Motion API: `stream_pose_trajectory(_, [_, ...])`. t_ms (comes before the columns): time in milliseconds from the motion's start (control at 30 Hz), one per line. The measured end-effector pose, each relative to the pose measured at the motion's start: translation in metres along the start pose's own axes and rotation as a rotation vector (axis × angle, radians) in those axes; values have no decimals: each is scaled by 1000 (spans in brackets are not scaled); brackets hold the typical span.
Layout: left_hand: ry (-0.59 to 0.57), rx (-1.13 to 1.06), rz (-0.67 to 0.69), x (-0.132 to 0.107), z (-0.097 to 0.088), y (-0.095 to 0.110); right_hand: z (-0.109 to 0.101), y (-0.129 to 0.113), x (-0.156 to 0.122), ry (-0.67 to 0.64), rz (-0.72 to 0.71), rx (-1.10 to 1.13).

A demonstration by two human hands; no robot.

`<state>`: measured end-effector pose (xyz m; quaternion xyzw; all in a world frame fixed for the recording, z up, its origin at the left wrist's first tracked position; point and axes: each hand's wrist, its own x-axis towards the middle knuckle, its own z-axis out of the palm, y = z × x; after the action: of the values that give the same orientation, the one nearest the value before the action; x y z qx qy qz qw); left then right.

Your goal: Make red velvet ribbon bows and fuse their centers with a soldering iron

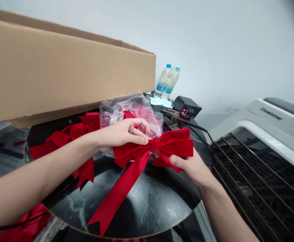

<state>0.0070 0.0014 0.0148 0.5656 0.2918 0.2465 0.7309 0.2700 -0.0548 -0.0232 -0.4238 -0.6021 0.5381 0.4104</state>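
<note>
A large red ribbon bow (173,143) is held up over the round black marble-look table (147,208). One notched tail of it hangs down toward the table's front edge. My left hand (130,132) pinches the bow just left of its centre knot, with thumb and fingers closed. From the right side, my right hand (191,168) grips the lower right loop, its thumb in front and its other fingers mostly hidden behind the ribbon. Behind my left hand lies a clear plastic bag (126,102) with red material inside. More red bows (71,134) lie on the table's left side.
A big cardboard box (68,70) stands behind the table on the left. At the back are two water bottles (166,82), a pale blue mask (161,102) and a black control box (187,107) with a cable. A white heater-like appliance (270,116) stands right. More red ribbon (28,223) lies lower left.
</note>
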Motion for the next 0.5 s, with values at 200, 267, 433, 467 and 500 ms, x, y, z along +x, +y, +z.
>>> stream_pose_trajectory(200, [53,214,-7,-28,16,19,33,-21,-1,58,33,85])
stream_pose_trajectory(267, [106,275,0,-47,19,19,37,-21,-2,-8,22,53])
stream_pose_trajectory(433, [439,245,9,-135,6,0,43,-27,17,-200,-57,82])
stream_pose_trajectory(467, [555,195,-19,-159,0,-5,45,-31,25,-208,-83,112])
stream_pose_trajectory(500, [697,121,-38,-182,-6,-10,48,-35,35,-202,-113,136])
